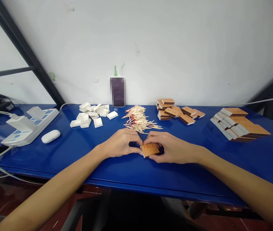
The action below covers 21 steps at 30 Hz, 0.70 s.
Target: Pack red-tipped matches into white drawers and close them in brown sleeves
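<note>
An orange-brown matchbox (150, 149) with red print is held low over the blue table, near its front edge. My right hand (172, 148) grips it from the right, thumb on the near side and fingers on the far side. At the box's left end, my left hand (122, 143) closes its thumb and forefinger on the white edge. Just beyond my hands lies a heap of red-tipped matches (137, 117). White inner trays (85, 119) are piled to the left of the matches, and orange matchbox sleeves (171, 111) to the right.
Stacked matchboxes (243, 125) with white ends stand at the far right of the blue table (194, 179). On the left are a white power strip (30, 126) with plugs and a white earbud case (51, 136). A dark pixelated rectangle (118, 92) stands against the wall.
</note>
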{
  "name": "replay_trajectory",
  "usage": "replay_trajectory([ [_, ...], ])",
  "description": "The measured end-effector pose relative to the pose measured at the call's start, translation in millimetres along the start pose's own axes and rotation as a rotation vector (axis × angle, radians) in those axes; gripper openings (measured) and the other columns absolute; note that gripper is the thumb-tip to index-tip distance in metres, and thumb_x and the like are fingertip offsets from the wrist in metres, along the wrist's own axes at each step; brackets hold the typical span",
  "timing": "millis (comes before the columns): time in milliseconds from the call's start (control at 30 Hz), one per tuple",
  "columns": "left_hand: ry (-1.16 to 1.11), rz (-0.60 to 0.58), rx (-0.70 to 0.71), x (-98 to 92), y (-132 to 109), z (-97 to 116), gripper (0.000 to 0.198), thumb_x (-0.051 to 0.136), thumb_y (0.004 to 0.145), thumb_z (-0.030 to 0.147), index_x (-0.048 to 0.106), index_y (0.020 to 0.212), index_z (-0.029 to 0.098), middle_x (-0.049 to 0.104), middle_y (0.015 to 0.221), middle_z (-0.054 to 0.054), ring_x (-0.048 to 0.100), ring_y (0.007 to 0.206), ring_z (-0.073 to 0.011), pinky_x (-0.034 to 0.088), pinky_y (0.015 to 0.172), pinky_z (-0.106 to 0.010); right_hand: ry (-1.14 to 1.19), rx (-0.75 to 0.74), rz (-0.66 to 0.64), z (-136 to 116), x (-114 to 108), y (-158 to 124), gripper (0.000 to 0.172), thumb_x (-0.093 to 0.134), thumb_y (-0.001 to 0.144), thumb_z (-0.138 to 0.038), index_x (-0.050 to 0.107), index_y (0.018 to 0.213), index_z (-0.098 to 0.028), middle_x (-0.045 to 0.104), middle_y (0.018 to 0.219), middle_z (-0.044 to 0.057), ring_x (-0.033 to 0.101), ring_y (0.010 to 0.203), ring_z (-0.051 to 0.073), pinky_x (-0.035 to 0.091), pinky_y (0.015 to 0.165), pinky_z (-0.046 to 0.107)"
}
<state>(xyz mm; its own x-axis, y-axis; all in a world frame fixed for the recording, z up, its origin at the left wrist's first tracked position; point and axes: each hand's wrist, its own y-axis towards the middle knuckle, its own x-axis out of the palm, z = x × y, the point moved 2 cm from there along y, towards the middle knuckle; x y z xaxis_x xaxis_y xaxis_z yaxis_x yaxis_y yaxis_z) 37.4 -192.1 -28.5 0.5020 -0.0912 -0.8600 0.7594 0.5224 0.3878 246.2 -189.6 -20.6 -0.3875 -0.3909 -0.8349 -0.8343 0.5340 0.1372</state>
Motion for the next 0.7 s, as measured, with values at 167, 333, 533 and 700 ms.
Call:
replay_trajectory([
  [167,0.008,0.029,0.014,-0.3,0.7,0.0,0.034,0.069,0.081,0.05,0.069,0.085,0.017,0.069,0.081,-0.002,0.06,0.075,-0.0142,0.043,0.074,-0.026,0.022,0.0,-0.017,-1.5,1.5,0.2,0.026,0.067,0.082,-0.034,0.069,0.105,-0.023,0.062,0.099,0.004,0.059,0.087,0.018,0.046,0.079,0.031],
  [333,-0.015,0.031,0.011,-0.8,0.9,-2.8,0.042,0.064,0.082,0.058,0.068,0.083,0.016,0.067,0.076,-0.002,0.058,0.072,-0.0138,0.043,0.072,-0.026,0.035,-0.016,-0.057,-6.9,0.4,0.2,0.028,0.065,0.085,-0.035,0.069,0.111,-0.025,0.062,0.103,0.004,0.059,0.09,0.019,0.046,0.081,0.032],
  [533,0.023,0.037,-0.007,0.1,-0.9,-7.8,0.047,0.062,0.081,0.063,0.067,0.08,0.016,0.066,0.074,-0.002,0.058,0.069,-0.0139,0.041,0.07,-0.027,0.032,-0.024,-0.101,-8.5,-1.6,0.6,0.028,0.061,0.09,-0.043,0.07,0.11,-0.025,0.062,0.099,0.004,0.059,0.085,0.018,0.045,0.078,0.032],
  [700,0.042,0.003,-0.071,0.7,-1.5,-8.1,0.038,0.066,0.085,0.054,0.066,0.081,0.016,0.065,0.074,-0.001,0.058,0.07,-0.0129,0.041,0.07,-0.025,-0.134,0.075,-0.074,-8.9,-7.5,-3.8,0.034,0.064,0.086,-0.044,0.066,0.113,-0.023,0.067,0.102,0.005,0.062,0.09,0.021,0.045,0.076,0.032],
])
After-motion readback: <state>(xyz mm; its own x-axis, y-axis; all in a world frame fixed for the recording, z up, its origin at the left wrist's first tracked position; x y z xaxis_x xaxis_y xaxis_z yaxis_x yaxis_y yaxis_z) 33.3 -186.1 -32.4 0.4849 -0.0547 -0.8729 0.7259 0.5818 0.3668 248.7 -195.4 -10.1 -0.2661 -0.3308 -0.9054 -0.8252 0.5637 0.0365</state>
